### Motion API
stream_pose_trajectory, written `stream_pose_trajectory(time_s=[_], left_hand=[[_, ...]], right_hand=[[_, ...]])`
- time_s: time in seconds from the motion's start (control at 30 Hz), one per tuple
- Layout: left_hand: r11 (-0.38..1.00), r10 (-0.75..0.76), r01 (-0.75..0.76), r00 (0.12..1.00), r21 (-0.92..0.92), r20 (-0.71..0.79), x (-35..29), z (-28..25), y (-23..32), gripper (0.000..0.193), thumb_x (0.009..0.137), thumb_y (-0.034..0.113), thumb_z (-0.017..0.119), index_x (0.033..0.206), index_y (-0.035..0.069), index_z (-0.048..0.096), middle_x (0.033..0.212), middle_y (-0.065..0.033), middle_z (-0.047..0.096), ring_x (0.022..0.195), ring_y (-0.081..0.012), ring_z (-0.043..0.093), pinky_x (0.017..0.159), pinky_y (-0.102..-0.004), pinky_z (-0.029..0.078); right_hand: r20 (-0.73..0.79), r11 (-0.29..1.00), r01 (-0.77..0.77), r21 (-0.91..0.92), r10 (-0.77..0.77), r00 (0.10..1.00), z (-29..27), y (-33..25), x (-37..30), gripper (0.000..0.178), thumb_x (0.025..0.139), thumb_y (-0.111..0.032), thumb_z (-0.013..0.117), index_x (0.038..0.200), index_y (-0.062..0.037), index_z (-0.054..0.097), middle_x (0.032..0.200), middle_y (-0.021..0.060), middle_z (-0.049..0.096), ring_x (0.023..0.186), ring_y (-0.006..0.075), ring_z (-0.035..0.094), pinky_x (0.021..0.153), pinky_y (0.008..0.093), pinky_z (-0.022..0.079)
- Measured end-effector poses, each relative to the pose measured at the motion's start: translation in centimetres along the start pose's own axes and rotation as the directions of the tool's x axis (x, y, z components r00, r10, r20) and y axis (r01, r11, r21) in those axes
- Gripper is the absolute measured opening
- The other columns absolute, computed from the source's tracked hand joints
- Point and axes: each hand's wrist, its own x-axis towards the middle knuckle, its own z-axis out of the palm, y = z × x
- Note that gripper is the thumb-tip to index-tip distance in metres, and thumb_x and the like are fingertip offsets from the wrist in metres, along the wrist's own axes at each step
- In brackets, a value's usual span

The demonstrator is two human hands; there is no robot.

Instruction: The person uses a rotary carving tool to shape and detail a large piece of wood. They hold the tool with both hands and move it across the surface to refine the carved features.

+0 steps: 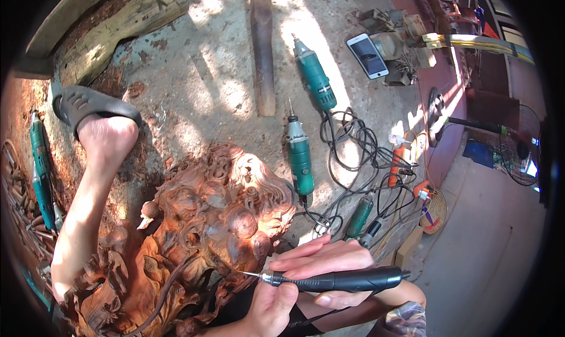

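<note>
A black pen-shaped rotary tool [353, 280] with a thin pointed metal bit lies across both my hands, its bit pointing left. My right hand [332, 259] comes in from the right and grips the tool's body, fingers above and below it. Near the metal collar, my left hand [273, 307] holds the front end, thumb against it; its other fingers are partly hidden. The bit's tip is close to a reddish-brown wood carving [206, 219] with rounded knobs and leaf-like shapes; I cannot tell whether they touch. A dark cord hangs beneath the tool.
Green rotary tools [300, 160] lie on the concrete beyond the carving, with tangled black cords [359, 143]. A wooden handle [262, 54], a white phone [368, 56] and a log [123, 31] are farther off. My leg with a grey clog [88, 104] stretches along the left.
</note>
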Motion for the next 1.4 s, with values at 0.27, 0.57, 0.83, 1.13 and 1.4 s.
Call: stream_pose_trajectory(time_s=[0.27, 0.57, 0.83, 1.13, 1.4], left_hand=[[0.999, 0.032, -0.028, 0.992, -0.034, 0.120, 0.9, -1.9, -0.3, 0.052, 0.110, 0.036, 0.044, 0.145, -0.002, 0.042, 0.152, -0.0242, 0.044, 0.148, -0.0385, 0.037, 0.121, -0.0522, 0.028], [0.999, 0.022, -0.019, 0.993, -0.030, 0.117, 0.4, -2.2, -0.7, 0.043, 0.110, 0.028, 0.049, 0.141, -0.002, 0.048, 0.154, -0.0202, 0.047, 0.141, -0.0329, 0.049, 0.115, -0.0442, 0.038], [0.999, 0.033, -0.033, 0.996, 0.004, 0.088, 0.4, -2.3, -1.0, 0.044, 0.111, 0.030, 0.046, 0.137, -0.005, 0.047, 0.153, -0.0216, 0.046, 0.140, -0.0370, 0.049, 0.113, -0.0439, 0.039], [0.995, 0.088, -0.087, 0.996, -0.048, 0.028, 0.7, -2.2, -2.0, 0.046, 0.112, 0.031, 0.043, 0.141, -0.004, 0.044, 0.153, -0.0230, 0.045, 0.139, -0.0333, 0.050, 0.114, -0.0433, 0.038], [0.978, -0.123, 0.134, 0.990, -0.161, 0.072, 1.0, -2.1, -1.0, 0.069, 0.112, 0.045, 0.033, 0.156, -0.007, 0.025, 0.152, -0.0196, 0.042, 0.143, -0.0288, 0.042, 0.120, -0.0448, 0.030]], right_hand=[[-0.037, 0.997, 0.038, -0.074, -0.041, 0.998, 0.6, 0.6, 0.0, 0.041, 0.090, -0.011, 0.070, 0.127, 0.0046, 0.067, 0.130, 0.0229, 0.068, 0.116, 0.0361, 0.070, 0.101, 0.0427, 0.055], [-0.174, 0.995, 0.101, 0.011, -0.097, 0.980, 2.0, 1.4, 1.0, 0.044, 0.086, -0.024, 0.072, 0.113, 0.0100, 0.072, 0.112, 0.0317, 0.072, 0.104, 0.0429, 0.073, 0.094, 0.0502, 0.059], [-0.127, 0.992, -0.020, -0.126, 0.004, 0.992, 1.9, 1.8, 0.9, 0.043, 0.090, -0.041, 0.067, 0.108, -0.0017, 0.066, 0.106, 0.0297, 0.074, 0.086, 0.0341, 0.076, 0.083, 0.0429, 0.061], [-0.147, 0.997, -0.083, -0.005, 0.081, 0.986, 1.9, 1.9, 0.9, 0.043, 0.087, -0.028, 0.072, 0.112, 0.0076, 0.072, 0.111, 0.0343, 0.071, 0.101, 0.0422, 0.074, 0.091, 0.0470, 0.060], [-0.270, 0.995, -0.094, -0.014, 0.087, 0.959, 2.7, 2.1, 1.6, 0.049, 0.089, -0.032, 0.070, 0.115, 0.0089, 0.069, 0.113, 0.0348, 0.070, 0.106, 0.0420, 0.072, 0.095, 0.0465, 0.058]])
